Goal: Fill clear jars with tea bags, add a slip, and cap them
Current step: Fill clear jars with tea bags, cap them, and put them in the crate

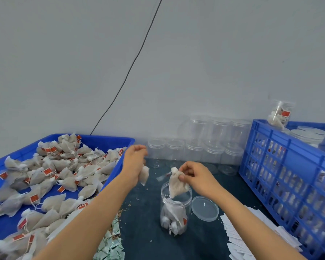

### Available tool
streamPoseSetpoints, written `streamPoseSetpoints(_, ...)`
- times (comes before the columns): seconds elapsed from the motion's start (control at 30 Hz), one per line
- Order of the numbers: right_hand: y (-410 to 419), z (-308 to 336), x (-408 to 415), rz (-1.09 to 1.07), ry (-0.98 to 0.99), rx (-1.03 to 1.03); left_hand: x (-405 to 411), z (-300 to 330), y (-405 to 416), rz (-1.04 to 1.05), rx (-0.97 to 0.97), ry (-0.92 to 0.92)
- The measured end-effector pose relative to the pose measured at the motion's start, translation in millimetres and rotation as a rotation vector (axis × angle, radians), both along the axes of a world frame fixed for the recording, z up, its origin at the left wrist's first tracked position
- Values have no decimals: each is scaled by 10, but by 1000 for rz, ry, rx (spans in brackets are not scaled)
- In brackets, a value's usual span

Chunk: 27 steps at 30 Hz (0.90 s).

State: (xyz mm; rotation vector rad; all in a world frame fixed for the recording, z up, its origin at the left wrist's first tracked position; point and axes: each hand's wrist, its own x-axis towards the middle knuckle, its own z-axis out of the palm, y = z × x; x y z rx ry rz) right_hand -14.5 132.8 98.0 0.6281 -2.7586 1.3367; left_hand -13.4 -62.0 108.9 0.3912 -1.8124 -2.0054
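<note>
Head view of a dark table top [144, 228] set against a pale wall.

Centre: open clear jar [174, 209], upright, uncapped, partly filled with tea bags. Just right of it, touching or nearly so: its clear lid [204, 208], lying flat on the table.

Right hand [197, 177]: fingers curled, thumb and fingertips pinching the top of a tea bag [177, 186] directly over the jar mouth, lower corner of the bag already inside the rim.

Left hand [134, 162]: raised above the table between tray and jar, fingers curled round a second tea bag [144, 175] hanging below the palm, well clear of the jar.

Left: blue tray [109, 139] heaped with loose tea bags [60, 171], most with red tags on strings. At the tray's near corner: small green-and-white sachets [111, 246].

Rear, along the wall: stacked empty jars [197, 145] in two tiers, lids on.

Right: blue slatted crate [281, 166] holding filled jars, seen through the slats; more capped jars at its top. On the crate's far rim: one filled jar [280, 114], tilted.

Lower right, between open jar and crate: spread pile of white paper slips [238, 239] with faint print, unreadable. Scattered crumbs on the table near the tray edge.
</note>
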Motion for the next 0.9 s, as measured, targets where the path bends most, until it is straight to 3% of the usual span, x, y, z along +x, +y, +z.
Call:
streamPoseSetpoints(0.17,13,-106,41,9,-9,58,-62,-49,-684,426,-93,7)
streamPoseSetpoints(0.27,24,-161,52,-1,-17,66,-29,-273,-1015,562,-196,-127)
streamPoseSetpoints(0.47,7,-166,96,28,25,164,-119,-500,-1184,297,-323,-607)
streamPoseSetpoints(0.53,-6,-145,115,36,134,273,-108,-428,-1132,287,-497,-656)
streamPoseSetpoints(0.6,-25,-112,140,41,254,319,-103,-332,-1061,324,-688,-482)
streamPoseSetpoints(0.67,-49,-75,163,92,317,355,-62,-211,-931,346,-716,-242)
streamPoseSetpoints(0.73,-89,-62,176,157,330,488,-23,-125,-755,283,-726,-112)
streamPoseSetpoints(0.9,-223,-96,213,223,365,1015,116,-184,-401,12,-787,-120)
